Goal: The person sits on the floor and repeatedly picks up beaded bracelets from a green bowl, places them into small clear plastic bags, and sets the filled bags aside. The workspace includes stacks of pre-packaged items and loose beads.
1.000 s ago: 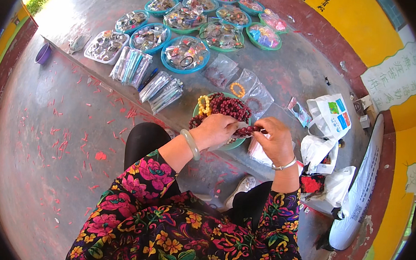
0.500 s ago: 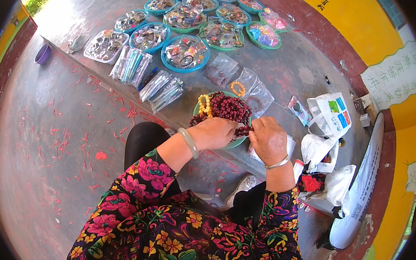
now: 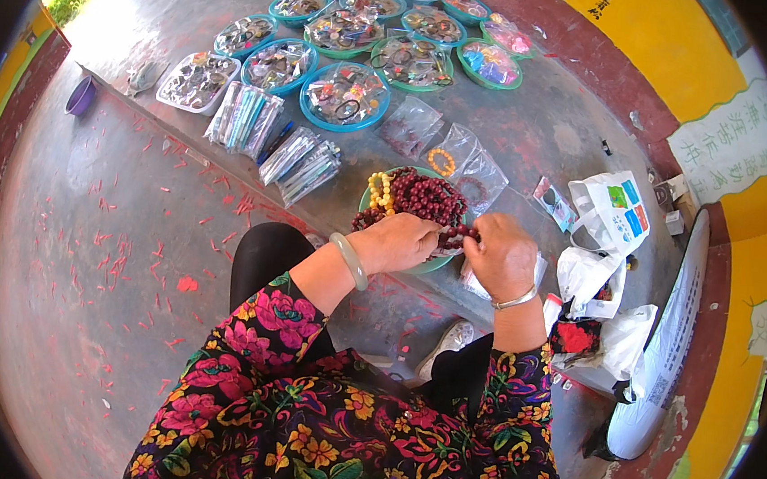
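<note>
My left hand (image 3: 398, 243), with a pale bangle at the wrist, pinches one end of a dark red bead bracelet (image 3: 458, 236). The other end is between the fingers of my right hand (image 3: 502, 256), which has a silvery bangle below it. The beads stretch in a short line from hand to hand. Just beyond lies a heap of dark red bead strings (image 3: 427, 198), with yellow beads (image 3: 378, 190) on its left side. The heap fills a green basin (image 3: 436, 264), whose near part is mostly hidden by my hands.
Past the basin lie clear bags, one with an orange bead bracelet (image 3: 441, 162). Bundles of wrapped pens (image 3: 301, 167) are to the left. Several basins of small packaged goods (image 3: 345, 97) stand farther off. White bags (image 3: 608, 212) lie at right. A low floor step (image 3: 218, 172) crosses leftward.
My right hand has shifted slightly right, and more of the dark red beads shows between the two hands. My left hand has barely moved.
</note>
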{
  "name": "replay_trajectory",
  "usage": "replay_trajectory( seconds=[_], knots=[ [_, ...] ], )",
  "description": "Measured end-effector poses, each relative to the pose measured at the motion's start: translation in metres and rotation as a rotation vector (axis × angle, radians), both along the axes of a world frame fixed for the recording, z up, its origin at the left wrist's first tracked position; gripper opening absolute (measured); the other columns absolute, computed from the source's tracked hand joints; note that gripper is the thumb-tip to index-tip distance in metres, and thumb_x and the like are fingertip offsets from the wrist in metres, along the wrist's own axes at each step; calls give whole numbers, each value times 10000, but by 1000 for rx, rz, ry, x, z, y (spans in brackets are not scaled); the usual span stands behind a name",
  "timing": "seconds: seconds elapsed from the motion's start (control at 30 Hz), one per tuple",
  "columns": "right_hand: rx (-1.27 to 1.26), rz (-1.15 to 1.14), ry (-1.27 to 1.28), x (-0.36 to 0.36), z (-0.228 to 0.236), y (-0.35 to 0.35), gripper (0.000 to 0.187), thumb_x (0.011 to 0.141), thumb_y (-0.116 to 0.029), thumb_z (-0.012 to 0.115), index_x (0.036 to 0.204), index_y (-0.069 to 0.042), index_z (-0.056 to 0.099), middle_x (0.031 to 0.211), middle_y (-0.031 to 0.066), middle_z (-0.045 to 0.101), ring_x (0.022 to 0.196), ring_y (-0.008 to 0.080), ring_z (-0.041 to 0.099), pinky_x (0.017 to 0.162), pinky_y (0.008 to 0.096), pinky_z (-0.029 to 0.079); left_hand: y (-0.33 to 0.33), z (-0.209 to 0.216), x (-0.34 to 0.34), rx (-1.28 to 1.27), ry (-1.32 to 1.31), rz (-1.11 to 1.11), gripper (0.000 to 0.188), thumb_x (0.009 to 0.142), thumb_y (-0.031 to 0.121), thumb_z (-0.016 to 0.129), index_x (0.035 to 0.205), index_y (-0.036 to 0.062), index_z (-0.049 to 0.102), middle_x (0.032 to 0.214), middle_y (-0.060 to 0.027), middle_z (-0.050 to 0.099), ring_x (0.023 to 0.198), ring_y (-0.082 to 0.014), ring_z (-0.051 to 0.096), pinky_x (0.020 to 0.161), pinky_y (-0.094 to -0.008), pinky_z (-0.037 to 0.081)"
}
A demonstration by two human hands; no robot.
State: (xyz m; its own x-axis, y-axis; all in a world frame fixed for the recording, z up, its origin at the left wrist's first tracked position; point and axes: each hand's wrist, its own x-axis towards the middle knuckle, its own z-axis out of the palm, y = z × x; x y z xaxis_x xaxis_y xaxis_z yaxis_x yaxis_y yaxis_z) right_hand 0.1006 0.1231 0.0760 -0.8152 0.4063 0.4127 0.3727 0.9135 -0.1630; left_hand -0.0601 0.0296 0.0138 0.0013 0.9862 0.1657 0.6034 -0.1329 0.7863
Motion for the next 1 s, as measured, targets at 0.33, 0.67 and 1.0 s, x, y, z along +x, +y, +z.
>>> replay_trajectory(
  seconds=[0.33,0.67,1.0],
  knots=[
    [-28,110,-73,-4,-5,-6,161,621,-100,638,705,-64,505,675,80,494,682,266,523,584,373,423,1,-2,4,-37,-53,7,265,872,174,402,1018,34,573,807,-190,604,754,-362,577,668,-414,460],
    [-36,276,14,-8,-7,-8,158,613,-55,630,740,-66,537,658,74,465,654,250,506,577,357,416,-1,10,1,235,-46,-33,235,839,136,391,884,-22,558,914,-195,595,763,-359,572,690,-421,464],
    [-819,-59,331,6,7,3,248,701,-141,706,892,-31,593,726,19,574,645,106,537,585,246,447,-5,23,-10,-260,-1311,-51,317,917,200,412,1131,-12,510,1037,-108,587,863,-220,612,644,-327,540]
  ],
)
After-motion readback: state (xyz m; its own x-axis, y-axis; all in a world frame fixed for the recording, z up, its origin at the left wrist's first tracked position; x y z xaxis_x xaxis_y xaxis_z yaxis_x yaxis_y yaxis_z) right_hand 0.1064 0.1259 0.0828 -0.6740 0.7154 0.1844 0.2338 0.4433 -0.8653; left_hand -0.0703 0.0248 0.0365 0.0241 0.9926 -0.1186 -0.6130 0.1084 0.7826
